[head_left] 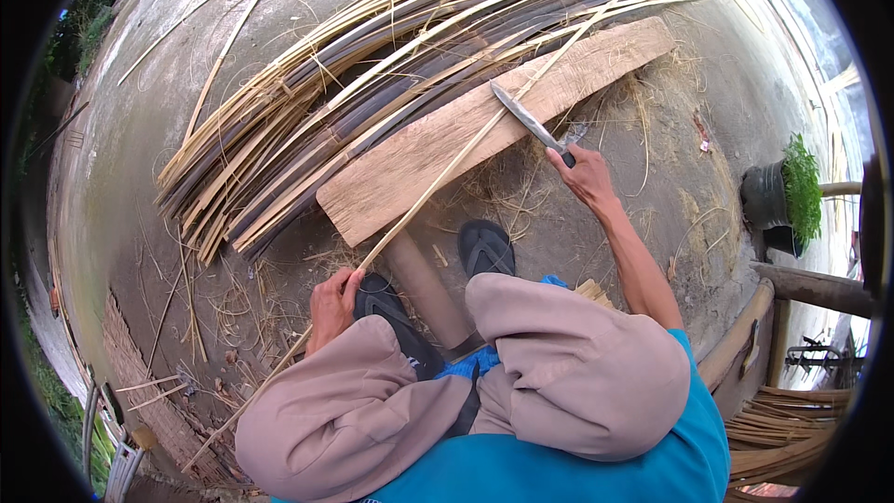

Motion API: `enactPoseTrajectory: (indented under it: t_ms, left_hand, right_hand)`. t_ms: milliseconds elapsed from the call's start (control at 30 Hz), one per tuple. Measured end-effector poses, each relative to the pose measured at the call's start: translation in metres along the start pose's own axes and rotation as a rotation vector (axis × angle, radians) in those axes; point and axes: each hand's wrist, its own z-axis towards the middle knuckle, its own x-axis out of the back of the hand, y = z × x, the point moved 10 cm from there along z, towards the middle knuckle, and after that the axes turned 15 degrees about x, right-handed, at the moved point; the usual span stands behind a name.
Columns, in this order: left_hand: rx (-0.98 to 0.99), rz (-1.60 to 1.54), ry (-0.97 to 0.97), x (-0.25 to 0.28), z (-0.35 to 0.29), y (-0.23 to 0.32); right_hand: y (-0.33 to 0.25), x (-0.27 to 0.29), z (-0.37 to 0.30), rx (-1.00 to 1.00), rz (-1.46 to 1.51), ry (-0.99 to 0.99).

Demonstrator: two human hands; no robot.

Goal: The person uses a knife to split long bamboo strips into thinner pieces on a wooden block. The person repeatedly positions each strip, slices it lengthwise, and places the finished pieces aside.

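Dozens of pale and dark strips [372, 84] lie in a broad heap on the grey floor [112, 186] at the far side, with loose curled shavings [526, 200] strewn nearer in. At the right stands a dark pot [764, 196] with a green plant [802, 188], near a wooden pole [815, 289]. Just on the near side of the heap, a wooden board [424, 158] slants from near left to far right. One long pale strip [436, 187] crosses it. The left hand [333, 307] is closed around that strip short of the board, and its tail runs on to the near left. The right hand [579, 175] is clamped on the handle of a knife [526, 116], whose blade crosses the strip over the board.
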Motion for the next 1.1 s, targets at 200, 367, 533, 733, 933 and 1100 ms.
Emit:
enactPoseTrajectory:
  t_ms: [200,367,533,733,933,1100]
  left_hand:
    - [0.053,0.038,-0.005,0.008,-0.001,-0.014]
    - [0.127,0.064,-0.015,0.041,-0.028,-0.072]
    - [0.166,0.022,-0.070,0.050,-0.022,-0.092]
    - [0.367,-0.038,-0.342,0.098,-0.038,-0.200]
    - [-0.091,0.119,0.644,0.132,-0.033,-0.140]
    - [0.692,-0.785,0.052,-0.009,-0.056,-0.178]
  right_hand:
    - [-0.105,-0.068,-0.037,0.354,0.059,-0.084]
    - [0.008,-0.008,0.001,-0.170,0.076,0.094]
    - [-0.066,-0.044,-0.005,0.205,0.036,-0.039]
    - [0.038,0.011,0.014,-0.069,-0.085,0.104]
    - [0.024,-0.004,0.003,-0.165,0.114,0.026]
    - [0.012,-0.026,-0.003,-0.233,0.251,0.060]
